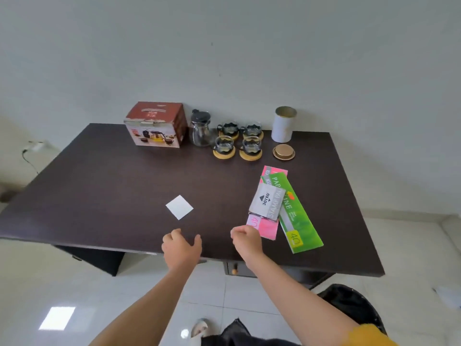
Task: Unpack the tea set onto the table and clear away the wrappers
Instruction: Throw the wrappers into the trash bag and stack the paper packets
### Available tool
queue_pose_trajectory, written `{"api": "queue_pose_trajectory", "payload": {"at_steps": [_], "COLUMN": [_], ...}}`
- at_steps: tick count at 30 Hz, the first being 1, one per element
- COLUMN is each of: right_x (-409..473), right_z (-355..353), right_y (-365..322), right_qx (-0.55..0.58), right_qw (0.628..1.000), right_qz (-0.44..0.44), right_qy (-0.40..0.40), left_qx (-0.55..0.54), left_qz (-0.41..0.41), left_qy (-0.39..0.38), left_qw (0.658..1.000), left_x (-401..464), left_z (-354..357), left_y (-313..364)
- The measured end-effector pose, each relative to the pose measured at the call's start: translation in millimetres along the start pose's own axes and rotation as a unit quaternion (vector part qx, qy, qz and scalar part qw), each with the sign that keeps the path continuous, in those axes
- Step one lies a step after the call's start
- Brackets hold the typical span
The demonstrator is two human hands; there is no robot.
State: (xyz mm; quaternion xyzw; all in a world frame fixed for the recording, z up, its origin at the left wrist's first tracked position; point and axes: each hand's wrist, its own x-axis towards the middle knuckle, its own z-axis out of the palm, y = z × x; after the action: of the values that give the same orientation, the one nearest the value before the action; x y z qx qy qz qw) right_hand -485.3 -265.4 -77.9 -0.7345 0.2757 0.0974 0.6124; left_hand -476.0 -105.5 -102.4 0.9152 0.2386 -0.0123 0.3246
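The tea set box point(156, 124) stands at the far edge of the tabletop point(99, 186), well beyond the fingers and off to their left, so the left hand point(180, 248) is nearer. Its long side runs left to right. Just right of it stand the glass teapot point(200, 129) and four cups point(237, 141) on coasters. Both the left hand and the right hand point(247, 239) hover near the close edge, fingers loosely curled, holding nothing. A white paper square point(179, 207) lies just ahead of them. Beyond are a pale wall and tiled floor.
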Motion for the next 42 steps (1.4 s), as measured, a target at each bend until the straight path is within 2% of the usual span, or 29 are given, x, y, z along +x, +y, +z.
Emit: {"api": "queue_pose_trajectory", "payload": {"at_steps": [3, 8, 11, 16, 18, 23, 25, 28, 32, 37, 42], "right_x": [13.6, 46.0, 60.7, 82.1, 91.1, 106.3, 108.0, 102.2, 77.7, 47.7, 18.9], "right_z": [50.4, 115.9, 145.5, 180.7, 191.2, 196.5, 191.9, 169.8, 115.7, 29.6, -59.4], "right_y": [-19.1, -39.4, -47.4, -62.3, -67.4, -76.2, -74.9, -65.3, -45.3, -18.8, 7.7], "right_qx": [-0.058, -0.165, -0.229, -0.373, -0.406, -0.411, -0.394, -0.258, -0.140, -0.078, -0.019], "right_qw": [0.998, 0.985, 0.973, 0.922, 0.910, 0.911, 0.919, 0.966, 0.989, 0.990, 0.979], "right_qz": [-0.023, -0.047, -0.040, -0.073, -0.062, 0.022, 0.017, 0.003, -0.047, -0.062, -0.033], "right_qy": [-0.020, -0.031, -0.003, 0.071, 0.064, 0.027, 0.009, -0.004, 0.031, 0.103, 0.200], "left_qx": [0.114, 0.231, 0.252, 0.255, 0.255, 0.260, 0.262, 0.269, 0.249, 0.247, 0.229], "left_qz": [-0.019, -0.017, -0.024, -0.019, -0.016, -0.015, -0.020, -0.022, -0.003, 0.154, 0.289], "left_qy": [-0.015, -0.139, -0.203, -0.220, -0.224, -0.233, -0.231, -0.220, -0.184, -0.133, -0.181], "left_qw": [0.993, 0.963, 0.946, 0.941, 0.941, 0.937, 0.937, 0.938, 0.951, 0.947, 0.912], "left_x": [46.8, 103.2, 117.8, 122.4, 124.0, 125.9, 126.6, 127.0, 121.2, 93.3, 24.1], "left_z": [-22.8, -35.4, -34.9, -34.2, -34.6, -36.5, -36.3, -36.3, -35.6, -20.8, 45.1], "left_y": [-29.0, -46.7, -47.1, -47.8, -48.9, -48.3, -47.9, -47.5, -52.8, -50.8, 28.8]}}
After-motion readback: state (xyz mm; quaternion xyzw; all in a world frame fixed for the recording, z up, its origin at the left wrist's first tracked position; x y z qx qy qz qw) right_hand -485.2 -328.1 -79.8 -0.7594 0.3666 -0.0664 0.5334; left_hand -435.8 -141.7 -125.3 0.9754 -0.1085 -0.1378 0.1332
